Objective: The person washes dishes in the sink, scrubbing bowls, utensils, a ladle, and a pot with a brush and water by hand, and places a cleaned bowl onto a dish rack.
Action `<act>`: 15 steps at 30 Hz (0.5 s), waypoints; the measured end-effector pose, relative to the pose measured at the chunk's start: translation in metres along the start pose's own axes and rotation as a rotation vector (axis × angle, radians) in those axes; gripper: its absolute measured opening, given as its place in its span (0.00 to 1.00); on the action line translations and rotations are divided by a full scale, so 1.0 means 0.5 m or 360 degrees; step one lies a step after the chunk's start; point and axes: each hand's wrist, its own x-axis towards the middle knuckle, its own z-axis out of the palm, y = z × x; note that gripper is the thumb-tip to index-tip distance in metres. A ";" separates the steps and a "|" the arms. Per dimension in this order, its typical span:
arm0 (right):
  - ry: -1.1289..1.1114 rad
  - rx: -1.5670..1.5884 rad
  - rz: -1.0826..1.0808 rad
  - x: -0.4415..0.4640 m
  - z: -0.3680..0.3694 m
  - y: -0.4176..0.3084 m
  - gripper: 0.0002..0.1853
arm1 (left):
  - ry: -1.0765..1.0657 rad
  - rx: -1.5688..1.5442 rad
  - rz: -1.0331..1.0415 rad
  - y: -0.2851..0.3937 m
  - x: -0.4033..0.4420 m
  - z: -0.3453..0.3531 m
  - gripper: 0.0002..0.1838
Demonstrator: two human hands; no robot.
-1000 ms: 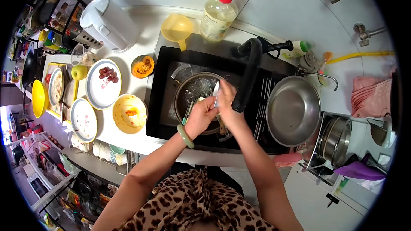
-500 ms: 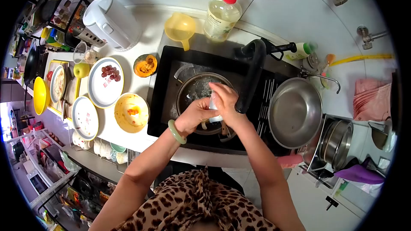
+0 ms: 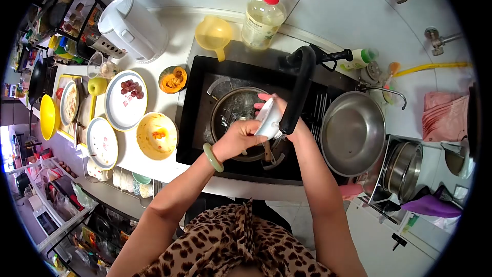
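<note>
A small white bowl [image 3: 269, 118] is tilted on its side between my two hands, under the black faucet [image 3: 300, 90]. My left hand [image 3: 237, 139] grips its near left edge, thumb on the rim. Behind the bowl, my right hand [image 3: 280, 106] supports it, fingertips showing past the rim and the palm partly hidden by the faucet. Below them a metal pot [image 3: 218, 109] with water and some utensils sits in the dark sink [image 3: 190, 123]. A wooden handle [image 3: 267, 151] sticks out near the pot's right edge.
Left of the sink are a stained yellow bowl [image 3: 145, 146], a plate with grapes [image 3: 114, 103], a cut pumpkin [image 3: 172, 80] and a kettle [image 3: 134, 31]. Behind stand a yellow strainer [image 3: 213, 32] and a soap bottle [image 3: 263, 20]. A large steel pan [image 3: 353, 133] lies right.
The white item, earlier seen edge-on between my hands, has turned so that its bowl shape shows. My right hand has shifted right, behind the bowl.
</note>
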 end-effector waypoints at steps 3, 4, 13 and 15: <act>0.0301 -0.0471 -0.0603 -0.009 0.017 0.030 0.25 | -0.0072 0.0109 0.0113 -0.033 0.006 -0.013 0.10; 0.0451 -0.0845 -0.0941 -0.021 0.044 0.042 0.23 | -0.0026 0.0002 0.0076 -0.011 0.006 -0.005 0.10; 0.0280 -0.0324 -0.0400 0.004 0.005 0.028 0.25 | -0.0174 -0.0060 0.0007 -0.016 0.007 -0.028 0.14; 0.0445 -0.0786 -0.0839 -0.013 0.045 0.054 0.22 | -0.0111 -0.0082 -0.0064 -0.013 0.000 -0.024 0.14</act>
